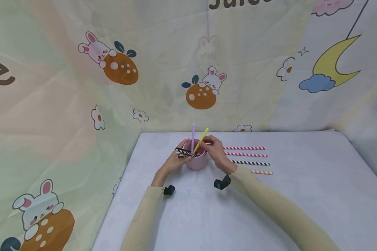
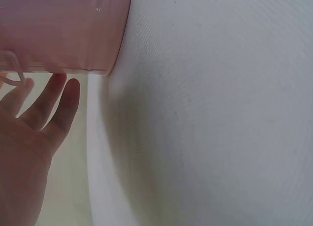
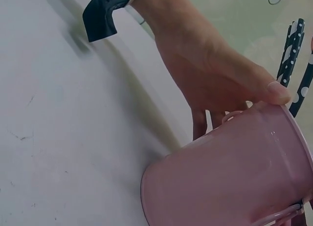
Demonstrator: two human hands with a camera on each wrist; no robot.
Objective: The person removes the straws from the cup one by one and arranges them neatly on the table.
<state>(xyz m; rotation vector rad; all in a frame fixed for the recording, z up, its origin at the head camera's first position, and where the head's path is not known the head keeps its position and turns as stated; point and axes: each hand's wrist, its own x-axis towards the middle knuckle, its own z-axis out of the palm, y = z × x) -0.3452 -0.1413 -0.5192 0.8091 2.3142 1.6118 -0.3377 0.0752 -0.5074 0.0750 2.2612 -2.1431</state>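
Note:
A small pink bucket [image 1: 197, 164] stands on the white table. My left hand [image 1: 173, 162] holds its left side, thumb on the rim in the right wrist view and fingers along the wall [image 2: 58, 30]. Beside the opposite rim, my right hand [image 1: 219, 155] pinches a yellow straw [image 1: 206, 131], which slants down into the bucket. A purple straw [image 1: 193, 134] stands upright inside. Several black-and-white straws [image 3: 292, 50] lean out over the left rim, above my left thumb. The lower ends of the straws are hidden by the bucket.
To the right of the bucket, two pink-striped straws, one farther back [image 1: 245, 148] and one nearer [image 1: 248, 154], lie in a row with a black-striped straw [image 1: 252, 163] and an orange-striped straw [image 1: 262, 172]. A printed cloth [image 1: 163, 87] hangs behind the table [image 1: 201, 216].

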